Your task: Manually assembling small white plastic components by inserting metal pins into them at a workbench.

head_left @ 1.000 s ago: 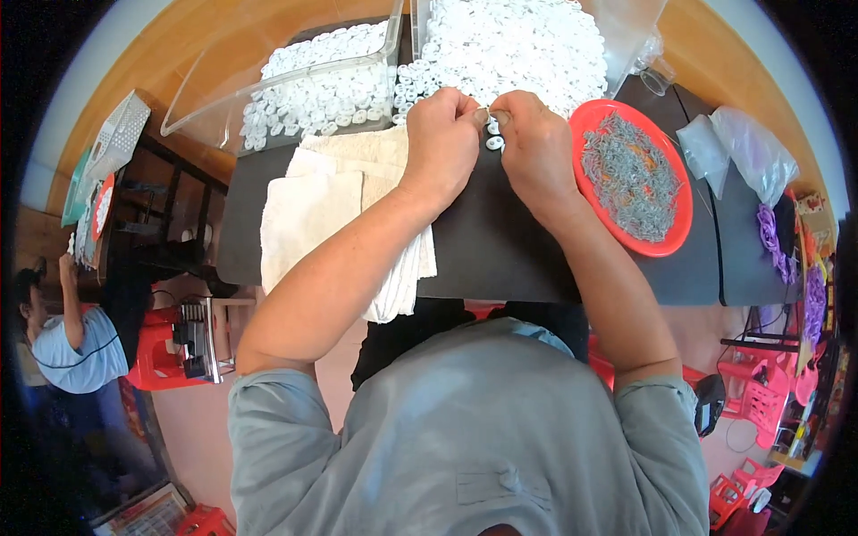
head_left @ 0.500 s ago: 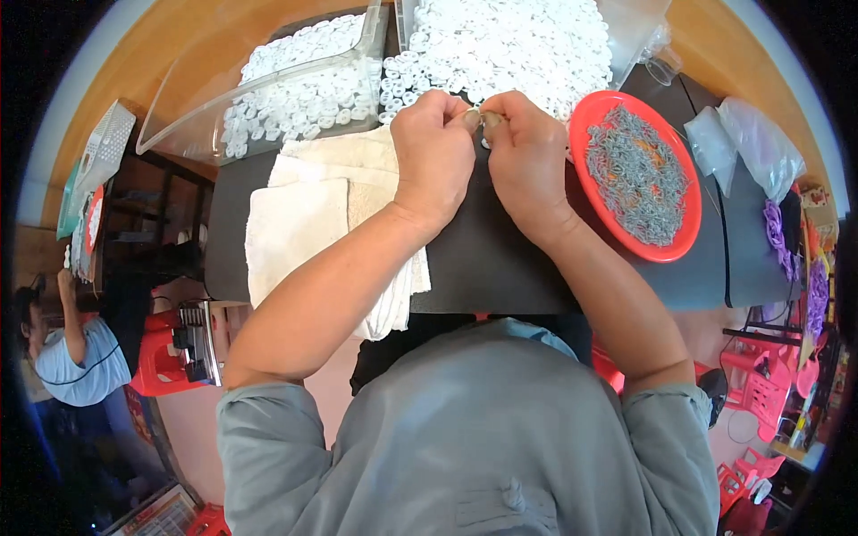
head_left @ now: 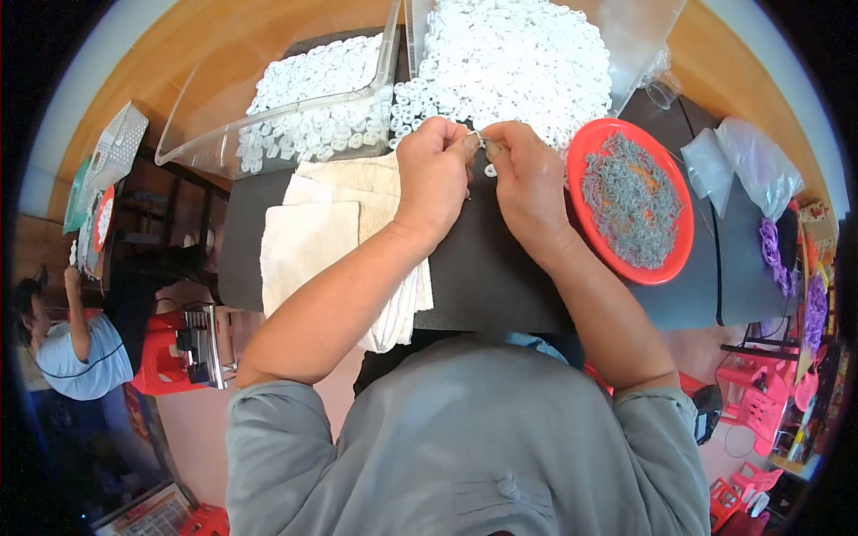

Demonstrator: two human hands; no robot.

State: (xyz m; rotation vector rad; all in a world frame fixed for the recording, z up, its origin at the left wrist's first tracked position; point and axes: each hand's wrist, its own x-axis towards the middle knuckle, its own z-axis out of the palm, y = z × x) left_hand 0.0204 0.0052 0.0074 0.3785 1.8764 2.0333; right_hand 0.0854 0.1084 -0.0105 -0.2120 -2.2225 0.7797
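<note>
My left hand (head_left: pixel 431 174) and my right hand (head_left: pixel 529 179) meet fingertip to fingertip over the dark table. Between the left thumb and forefinger shows the edge of a small white plastic piece (head_left: pixel 475 134). My right thumb and forefinger are pinched against it, and what they grip is too small to make out. Just beyond the hands lies a big heap of white ring-shaped plastic pieces (head_left: pixel 518 67). One loose white piece (head_left: pixel 490 170) rests beside the right fingers. Right of my right hand is a red oval tray (head_left: pixel 684 241) heaped with small grey metal springs (head_left: pixel 630 201).
Folded cream cloths (head_left: pixel 308 237) lie left of my left forearm. A clear plastic bin (head_left: pixel 223 107) with more white pieces stands at the far left. Clear plastic bags (head_left: pixel 760 161) lie on the table (head_left: pixel 500 268) at right. A co-worker (head_left: pixel 80 357) sits far left.
The whole table scene sits slightly lower in the picture, as the view has shifted. Both hands keep their fingertips together at nearly the same spot over the table.
</note>
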